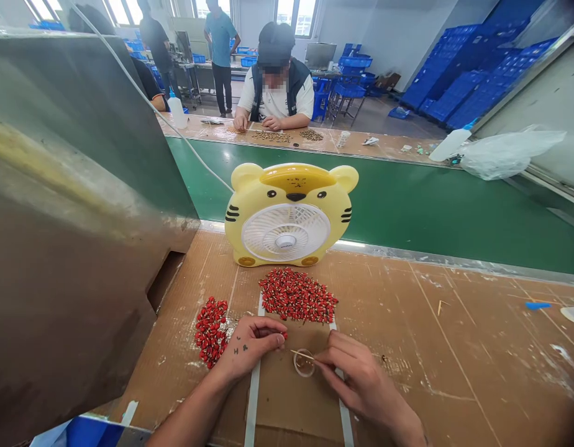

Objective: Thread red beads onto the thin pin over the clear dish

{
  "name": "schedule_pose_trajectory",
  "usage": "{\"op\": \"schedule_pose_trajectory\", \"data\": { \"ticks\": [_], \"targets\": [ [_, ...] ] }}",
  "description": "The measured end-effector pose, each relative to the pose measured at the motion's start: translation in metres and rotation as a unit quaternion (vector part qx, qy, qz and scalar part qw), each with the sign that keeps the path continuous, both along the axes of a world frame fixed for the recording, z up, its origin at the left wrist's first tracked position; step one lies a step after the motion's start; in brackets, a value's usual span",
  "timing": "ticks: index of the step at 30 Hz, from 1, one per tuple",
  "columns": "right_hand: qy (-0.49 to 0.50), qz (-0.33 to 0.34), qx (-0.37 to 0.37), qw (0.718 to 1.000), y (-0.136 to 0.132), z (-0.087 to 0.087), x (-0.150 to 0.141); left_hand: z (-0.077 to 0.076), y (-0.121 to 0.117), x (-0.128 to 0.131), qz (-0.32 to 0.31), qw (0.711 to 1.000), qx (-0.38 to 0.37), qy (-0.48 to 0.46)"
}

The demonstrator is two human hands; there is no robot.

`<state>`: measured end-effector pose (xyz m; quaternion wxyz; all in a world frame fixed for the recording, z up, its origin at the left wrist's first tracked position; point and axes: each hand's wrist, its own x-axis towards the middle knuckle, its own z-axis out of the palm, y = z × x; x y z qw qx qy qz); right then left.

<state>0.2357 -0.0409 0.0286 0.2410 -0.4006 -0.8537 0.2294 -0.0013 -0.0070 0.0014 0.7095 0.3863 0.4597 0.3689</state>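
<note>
My left hand (pixel 252 344) is closed in a pinch, with a small red piece (pixel 284 335) between thumb and forefinger. A thin wooden stick, like a toothpick (pixel 300 354), is gripped in the fingers of my right hand (pixel 356 369), its tip pointing left towards the red piece. Under the stick sits a small round clear dish (pixel 305 371) on a brown cardboard sheet (pixel 296 403) edged with white tape. A large pile of small red pieces (pixel 296 295) lies beyond my hands. A smaller pile of red pieces (pixel 211 329) is left of my left hand.
A yellow animal-faced fan (pixel 287 239) stands behind the large pile. A big metal housing (pixel 82 236) takes up the left side. Past the green belt (pixel 455 217), a person (pixel 277 87) handles small parts at the opposite bench. A blue item (pixel 537 305) lies far right.
</note>
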Motion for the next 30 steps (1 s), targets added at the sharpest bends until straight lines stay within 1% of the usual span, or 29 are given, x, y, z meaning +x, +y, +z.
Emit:
{"op": "schedule_pose_trajectory", "data": {
  "ticks": [4, 7, 9, 11, 14, 16, 19, 21, 23, 25, 27, 30],
  "targets": [
    [-0.041, 0.001, -0.043, 0.998, 0.000, 0.012, 0.006, -0.001, 0.000, 0.000, -0.003, 1.000, 0.001, -0.004],
    [-0.090, 0.020, -0.045, 0.995, 0.001, 0.014, -0.001, -0.001, 0.000, 0.000, -0.003, 1.000, 0.006, 0.005],
    [-0.094, 0.027, -0.036, 0.995, 0.003, 0.010, -0.010, -0.002, 0.000, 0.000, -0.001, 1.000, 0.008, 0.009],
    [-0.070, 0.020, -0.029, 0.997, 0.005, 0.003, -0.017, -0.003, 0.001, -0.001, -0.001, 1.000, 0.008, 0.006],
    [-0.031, -0.011, -0.013, 0.999, 0.006, -0.007, -0.022, -0.004, 0.001, -0.001, -0.005, 1.000, 0.011, 0.003],
    [-0.016, -0.036, -0.004, 0.999, 0.005, -0.010, -0.017, -0.004, 0.001, -0.002, -0.008, 1.000, 0.012, 0.008],
    [0.007, -0.086, -0.014, 0.996, 0.001, -0.011, 0.005, -0.003, 0.000, -0.003, -0.014, 1.000, 0.015, 0.018],
    [0.007, -0.151, -0.026, 0.988, -0.005, -0.009, 0.029, -0.004, -0.001, -0.004, -0.018, 1.000, 0.016, 0.020],
    [-0.020, -0.235, -0.041, 0.971, -0.011, -0.007, 0.057, -0.005, -0.001, -0.005, -0.024, 0.999, 0.016, 0.016],
    [-0.059, -0.291, -0.066, 0.953, -0.019, -0.006, 0.083, -0.006, 0.000, -0.005, -0.027, 0.999, 0.015, 0.017],
    [-0.089, -0.301, -0.090, 0.945, -0.027, -0.006, 0.100, -0.007, 0.001, -0.005, -0.030, 0.999, 0.017, 0.021],
    [-0.109, -0.286, -0.112, 0.945, -0.033, -0.009, 0.107, -0.008, 0.001, -0.004, -0.032, 0.999, 0.024, 0.019]
  ]
}}
